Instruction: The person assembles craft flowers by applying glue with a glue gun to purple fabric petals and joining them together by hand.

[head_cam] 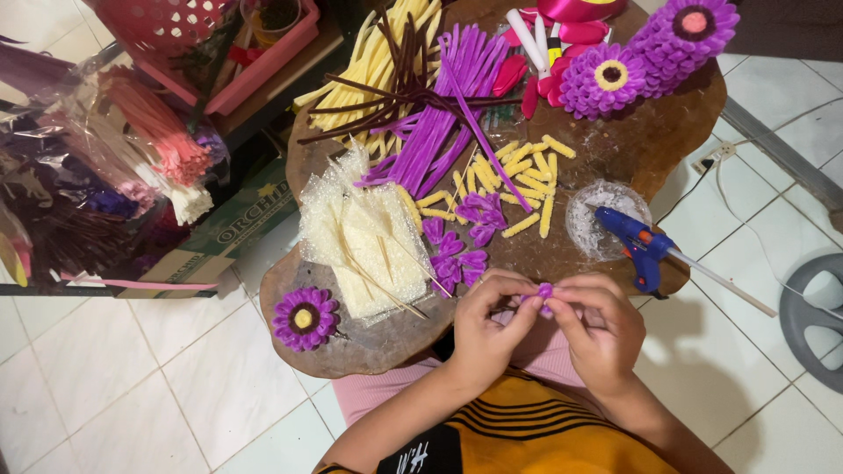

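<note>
White floor tiles surround a low, irregular wooden board (615,149) that sits just ahead of your knees. You hold a small purple piece (545,293) between both hands at the board's near edge: your left hand (486,329) pinches it from the left, your right hand (601,329) from the right, thumbs and forefingers closed on it, fingertips nearly touching. It is too small and too covered to tell its long axis. Both hands are equally close to it. Just beyond your fingers lie loose purple petals (461,246), and farther on short yellow bits (522,180). To your right, near the right hand, a blue glue gun (639,241) rests by a clear dish (588,219), its nozzle pointing away to the right. To your left lies bubble wrap (364,237) with thin sticks, and a finished purple flower (304,319) near the board's edge. Open board is scarce; bare wood shows mostly at the right, past the yellow bits.
</note>
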